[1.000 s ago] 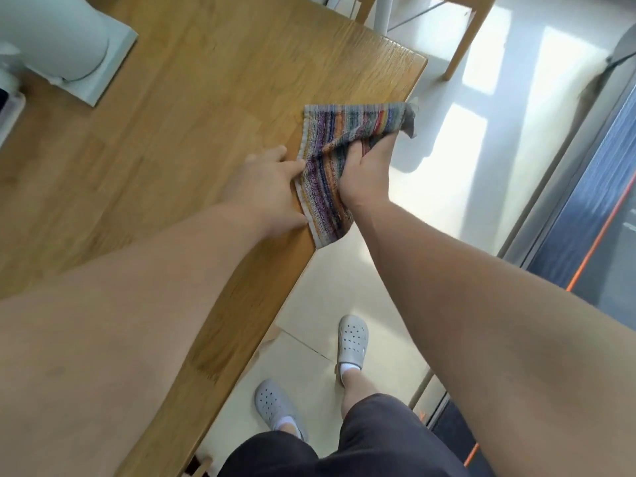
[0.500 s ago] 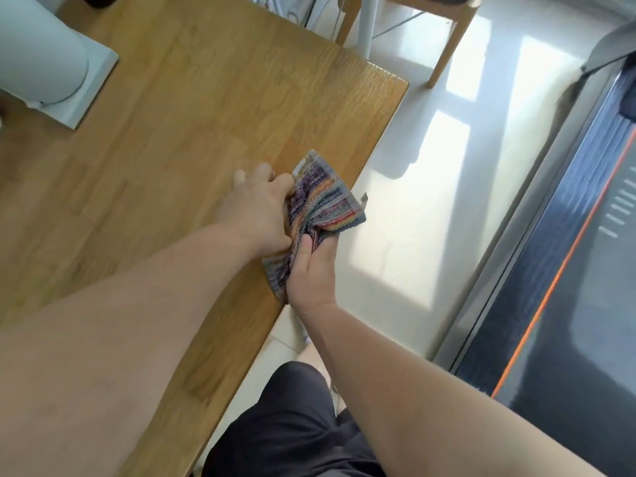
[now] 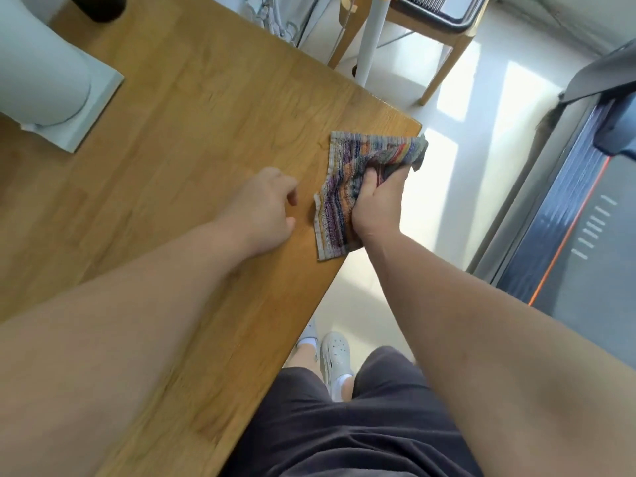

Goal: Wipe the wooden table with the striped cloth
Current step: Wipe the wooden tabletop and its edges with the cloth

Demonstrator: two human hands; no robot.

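Near the tabletop (image 3: 192, 125) corner, at about one o'clock from the person, the striped cloth (image 3: 337, 204) lies flat, one end hanging past the edge. The right hand (image 3: 377, 204) grasps it, fingers bunching the fabric, thumb on top. At the cloth's nine o'clock is the left hand (image 3: 265, 208), just beside it and not touching, fingers loosely curled, holding nothing.
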